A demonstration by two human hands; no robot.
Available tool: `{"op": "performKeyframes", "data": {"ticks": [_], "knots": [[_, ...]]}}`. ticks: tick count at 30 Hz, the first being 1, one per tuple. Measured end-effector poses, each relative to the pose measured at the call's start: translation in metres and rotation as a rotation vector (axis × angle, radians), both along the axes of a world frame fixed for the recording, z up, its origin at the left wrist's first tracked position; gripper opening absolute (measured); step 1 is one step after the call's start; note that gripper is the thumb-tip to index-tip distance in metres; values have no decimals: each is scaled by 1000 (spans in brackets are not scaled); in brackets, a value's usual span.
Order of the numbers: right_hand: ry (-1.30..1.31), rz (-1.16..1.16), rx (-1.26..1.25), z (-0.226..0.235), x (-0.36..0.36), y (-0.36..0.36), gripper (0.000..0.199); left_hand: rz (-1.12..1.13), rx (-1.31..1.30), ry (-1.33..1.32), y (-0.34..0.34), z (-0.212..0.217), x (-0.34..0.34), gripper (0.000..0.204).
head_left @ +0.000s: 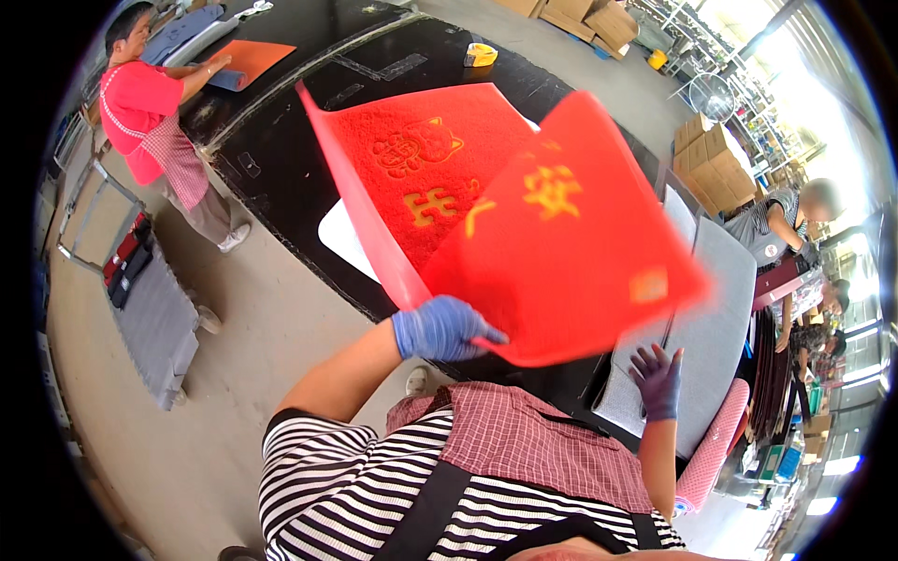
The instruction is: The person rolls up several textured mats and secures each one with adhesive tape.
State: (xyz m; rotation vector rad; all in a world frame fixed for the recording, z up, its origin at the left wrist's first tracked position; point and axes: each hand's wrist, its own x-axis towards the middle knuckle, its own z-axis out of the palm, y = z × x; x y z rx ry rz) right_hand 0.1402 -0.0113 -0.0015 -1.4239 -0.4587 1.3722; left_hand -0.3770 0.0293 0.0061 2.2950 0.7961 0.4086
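My left hand (447, 329), in a blue glove, is closed on the near edge of a red mat (561, 280) with gold characters. That mat is lifted and tilted over the black table, its right side blurred by motion. Beneath it lies another red mat (374, 140) with a gold cat-like figure and characters; its left edge curls up, and the lifted mat hides its right part. My right hand (659, 381), also gloved, has its fingers spread and holds nothing. It is just beyond the lifted mat's near right side, over the grey mats (716, 318).
A white sheet (344, 241) shows under the red mats. A yellow roll-like item (480, 55) stands farther back on the black table (271, 122). At left a co-worker (150, 112) handles an orange mat (257, 58) beside a grey cart (150, 318). A pink roll (716, 449) lies at right.
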Motion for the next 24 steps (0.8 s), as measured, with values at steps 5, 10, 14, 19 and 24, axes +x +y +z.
{"op": "performKeyframes", "data": {"ticks": [5,10,14,19,24], "knots": [[460,439,161,-96,15,50,96,-157,-186,171,-41,-56,-7,38],[399,317,-208,-130,-30,44,77,-75,-329,253,-58,-71,-54,44],[362,170,-107,-129,-22,79,55,923,216,-269,5,-74,-119,42],[263,203,-119,-123,-18,100,44,1728,-450,289,71,-126,-192,116],[52,321,120,27,-104,106,29,1654,-544,-4,64,-187,-272,72]]}}
